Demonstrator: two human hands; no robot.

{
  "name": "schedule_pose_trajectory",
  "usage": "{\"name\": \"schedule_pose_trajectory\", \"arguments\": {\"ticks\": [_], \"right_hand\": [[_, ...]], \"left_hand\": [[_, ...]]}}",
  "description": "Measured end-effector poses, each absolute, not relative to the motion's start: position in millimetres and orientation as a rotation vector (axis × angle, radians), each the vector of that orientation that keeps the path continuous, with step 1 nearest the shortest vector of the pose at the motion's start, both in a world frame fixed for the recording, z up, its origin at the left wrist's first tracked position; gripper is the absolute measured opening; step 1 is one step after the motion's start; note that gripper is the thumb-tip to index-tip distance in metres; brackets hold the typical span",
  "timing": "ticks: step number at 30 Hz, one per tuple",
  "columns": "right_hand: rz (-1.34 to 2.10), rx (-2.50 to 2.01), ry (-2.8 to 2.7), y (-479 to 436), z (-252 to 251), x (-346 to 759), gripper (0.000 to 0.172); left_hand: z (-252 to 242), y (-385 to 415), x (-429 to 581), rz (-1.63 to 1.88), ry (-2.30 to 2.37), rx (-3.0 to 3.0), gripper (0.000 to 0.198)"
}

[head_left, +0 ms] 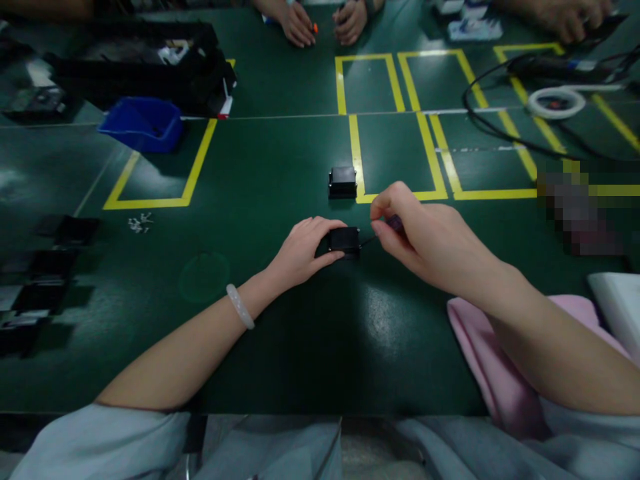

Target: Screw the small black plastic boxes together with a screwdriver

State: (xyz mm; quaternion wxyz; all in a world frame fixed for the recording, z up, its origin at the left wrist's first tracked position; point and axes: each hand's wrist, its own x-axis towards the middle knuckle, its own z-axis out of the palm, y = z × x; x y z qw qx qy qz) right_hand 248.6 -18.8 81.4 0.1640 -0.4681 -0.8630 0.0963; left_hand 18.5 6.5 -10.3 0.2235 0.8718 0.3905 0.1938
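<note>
My left hand point(307, 250) grips a small black box point(345, 241) on the green table, thumb on the near side and fingers on the far side. In my right hand point(420, 230) is a screwdriver point(395, 223) with a dark handle, pinched in closed fingers. Its thin shaft points left and its tip meets the box's right side, where a small screw seems to sit. Just beyond stands a second black box point(343, 182), untouched, with small metal bits at its sides. To the left lies a loose heap of small screws point(141, 223).
A blue bin point(143, 125) stands before a large black crate point(135, 63) at back left. Several black parts point(43, 287) line the left side. Pink cloth point(520, 360) lies under my right forearm. Cables point(470, 100) coil at right. Other people's hands point(350, 23) work across the table.
</note>
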Motion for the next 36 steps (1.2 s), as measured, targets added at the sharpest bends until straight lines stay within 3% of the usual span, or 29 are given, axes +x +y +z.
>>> {"name": "schedule_pose_trajectory", "arguments": {"ticks": [6,10,31,36], "right_hand": [[0.241,-1.349,-2.487,-19.1,83.8,246.9,0.021],[0.292,-1.373,-2.469,-19.5,84.2,246.9,0.014],[0.189,-1.386,-2.512,-19.8,85.1,247.4,0.020],[0.244,-1.391,-2.498,-19.3,86.1,248.3,0.014]], "left_hand": [[-9.8,6.1,18.2,0.527,1.089,2.404,0.038],[-9.6,6.8,18.2,0.529,1.080,2.398,0.038],[-7.2,5.8,19.6,0.525,1.090,2.386,0.038],[-7.9,6.1,19.7,0.517,1.090,2.383,0.037]]}}
